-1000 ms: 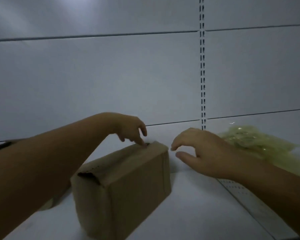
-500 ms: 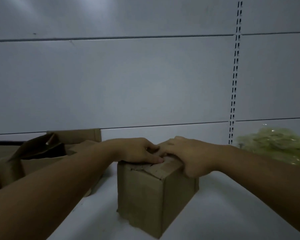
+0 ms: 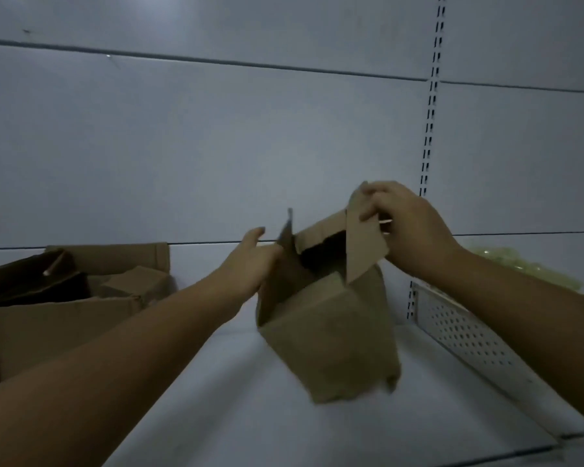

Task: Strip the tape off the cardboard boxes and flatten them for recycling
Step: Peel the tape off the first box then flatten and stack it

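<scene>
A small brown cardboard box is tilted on the white shelf, its top open and dark inside. My right hand pinches the right top flap and holds it up. My left hand grips the left top flap and the box's left side. The box looks lifted on one edge and is slightly blurred. I cannot make out any tape on it.
A large open cardboard box with smaller boxes and dark cardboard inside stands at the left. A crumpled yellowish heap of tape or plastic lies at the right, behind a perforated metal divider. A grey panel wall rises behind.
Both hands went from pressing on the closed box top to pulling its flaps apart. The box is now open and tipped up.
</scene>
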A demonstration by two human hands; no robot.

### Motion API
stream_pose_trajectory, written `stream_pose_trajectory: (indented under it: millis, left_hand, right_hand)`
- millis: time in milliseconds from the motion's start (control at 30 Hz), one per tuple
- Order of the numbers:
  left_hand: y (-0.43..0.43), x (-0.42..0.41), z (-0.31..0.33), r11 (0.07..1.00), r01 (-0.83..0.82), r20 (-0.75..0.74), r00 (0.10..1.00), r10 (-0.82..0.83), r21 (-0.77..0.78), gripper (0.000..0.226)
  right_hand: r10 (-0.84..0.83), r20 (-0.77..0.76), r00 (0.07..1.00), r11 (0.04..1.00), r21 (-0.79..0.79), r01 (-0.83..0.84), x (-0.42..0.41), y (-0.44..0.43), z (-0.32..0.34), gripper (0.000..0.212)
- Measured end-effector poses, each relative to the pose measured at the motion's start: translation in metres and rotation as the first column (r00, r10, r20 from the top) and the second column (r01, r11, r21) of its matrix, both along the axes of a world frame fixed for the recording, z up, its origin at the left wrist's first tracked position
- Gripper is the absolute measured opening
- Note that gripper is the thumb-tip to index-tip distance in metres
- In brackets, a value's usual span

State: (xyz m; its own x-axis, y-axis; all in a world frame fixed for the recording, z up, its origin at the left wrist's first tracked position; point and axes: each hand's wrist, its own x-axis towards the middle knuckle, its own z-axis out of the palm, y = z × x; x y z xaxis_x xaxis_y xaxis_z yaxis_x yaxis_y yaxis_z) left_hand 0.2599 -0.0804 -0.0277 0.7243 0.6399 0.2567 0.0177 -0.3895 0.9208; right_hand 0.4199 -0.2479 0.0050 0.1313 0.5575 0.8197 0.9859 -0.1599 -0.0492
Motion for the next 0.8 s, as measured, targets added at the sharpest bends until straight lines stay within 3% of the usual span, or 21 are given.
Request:
stream_pose_trajectory:
  millis: [67,133,167,200,267,367,400,467,533,600,667,800]
  left_hand:
    - [-0.005,-0.012,-0.012,0.981,0.083,0.237,0.971,-0.04,-0.174,0.069]
    - [-0.017,-0.023,-0.04,0.964,0.209,0.319,0.936,-0.149,-0.165,0.077]
    - [-0.026,-0.026,-0.056,0.965,0.234,0.321,0.928,-0.187,-0.115,0.076]
    - [-0.035,-0.029,-0.072,0.973,0.222,0.305,0.932,-0.195,-0.056,0.071]
    - [-0.048,-0.034,-0.101,0.989,0.139,0.204,0.968,-0.147,0.053,0.072]
    - [-0.05,-0.042,-0.13,0.952,-0.04,-0.158,0.983,0.091,0.303,0.092]
    - [-0.051,-0.045,-0.134,0.91,-0.037,-0.204,0.97,0.132,0.413,0.094]
    - [-0.057,-0.048,-0.135,0.855,0.011,-0.15,0.986,0.079,0.518,0.091]
    - [-0.066,-0.048,-0.131,0.91,0.068,-0.056,0.997,-0.049,0.41,0.087]
    - [-0.071,-0.044,-0.126,0.977,0.179,0.026,0.983,-0.183,0.112,0.087]
    - [-0.077,-0.045,-0.121,0.954,0.286,0.094,0.956,-0.278,-0.088,0.073]
    - [-0.088,-0.067,-0.124,0.988,0.151,0.125,0.981,-0.149,-0.009,0.039]
  right_hand:
    - [0.205,-0.301,0.931,0.972,0.174,-0.158,0.003,-0.001,0.02,0.013]
    - [0.429,-0.658,0.619,0.901,0.363,-0.239,0.005,0.004,0.035,0.02]
    - [0.462,-0.735,0.496,0.886,0.361,-0.29,0.004,0.007,0.037,0.023]
    - [0.442,-0.777,0.449,0.888,0.307,-0.344,0.003,0.013,0.032,0.025]
    - [0.348,-0.793,0.5,0.894,0.12,-0.431,-0.005,0.022,0.013,0.028]
    - [0.303,-0.889,0.342,0.849,0.09,-0.52,-0.02,0.03,-0.015,0.022]
    - [0.28,-0.916,0.287,0.831,0.082,-0.55,-0.026,0.034,-0.021,0.02]
    - [0.173,-0.934,0.313,0.83,-0.032,-0.557,-0.037,0.042,-0.029,0.015]
    - [0.104,-0.932,0.347,0.808,-0.124,-0.575,-0.049,0.048,-0.034,0.011]
    - [0.077,-0.925,0.372,0.797,-0.167,-0.58,-0.057,0.051,-0.034,0.012]
    - [0.089,-0.94,0.329,0.769,-0.145,-0.623,-0.063,0.053,-0.032,0.014]
    - [0.149,-0.944,0.294,0.733,-0.094,-0.673,-0.072,0.058,-0.042,0.02]
